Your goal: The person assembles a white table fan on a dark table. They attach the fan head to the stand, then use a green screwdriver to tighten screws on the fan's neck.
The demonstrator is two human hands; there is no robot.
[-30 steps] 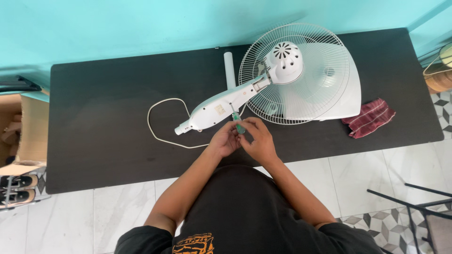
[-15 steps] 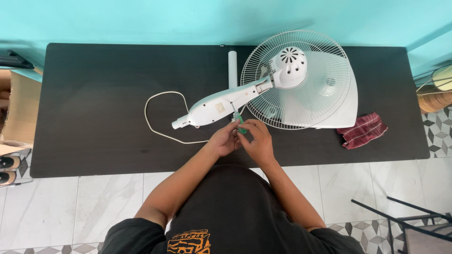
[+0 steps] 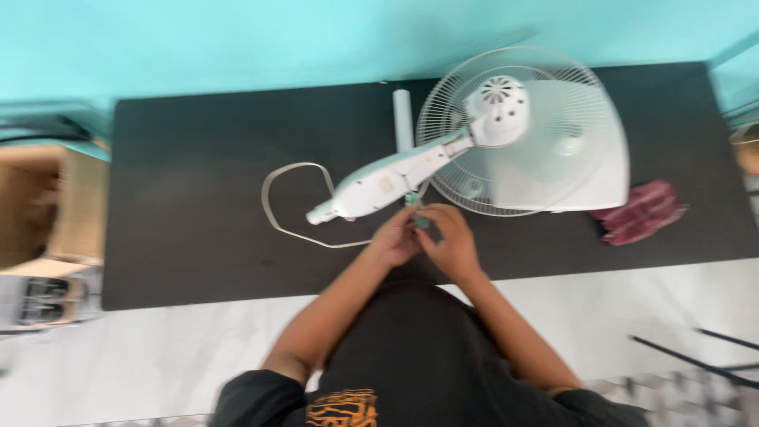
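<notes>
A white fan lies on a dark table [image 3: 190,205]. Its wire guard [image 3: 522,126] rests over a white base [image 3: 601,174], and its long neck [image 3: 383,186] points down-left. My left hand [image 3: 395,237] and my right hand [image 3: 451,237] meet just below the neck. Together they grip a green-handled screwdriver [image 3: 417,213] whose tip touches the neck's underside. A white cord [image 3: 273,205] loops left of the neck. The frame is blurred.
A white tube [image 3: 403,119] lies behind the neck. A red checked cloth [image 3: 644,212] sits right of the fan base. A cardboard box [image 3: 47,205] stands left of the table, and a turquoise wall [image 3: 237,39] runs behind it. White tiled floor lies below.
The view has shifted and blurred, so everything sits a little further right and lower. Both hands stay on the screwdriver at the same spot on the fan neck.
</notes>
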